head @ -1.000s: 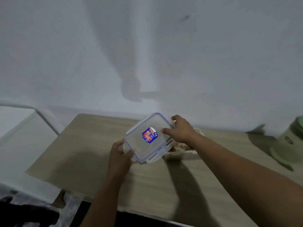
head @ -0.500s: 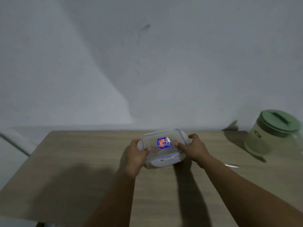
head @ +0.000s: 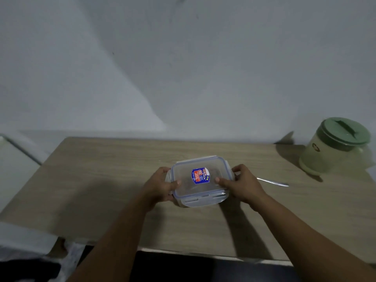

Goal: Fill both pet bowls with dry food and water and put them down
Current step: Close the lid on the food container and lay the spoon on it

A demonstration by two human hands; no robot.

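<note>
Lid (head: pixel 200 178) now flat, between hands.

The scene is dim and grey-toned, with a soft, slightly grainy look. Light comes from behind and to the left of the person, throwing long dark arm shadows across the counter (head: pixel 101 159) toward the near right, and a broad diagonal shadow on the wall (head: pixel 223 68). The jug (head: pixel 333 146) casts a shadow to its left. A faint sheen shows on the clear lid (head: pixel 200 178). Wide-angle distortion bends the counter edges and tilts the jug. The left and lower-left margins are smeared and out of focus.
</note>
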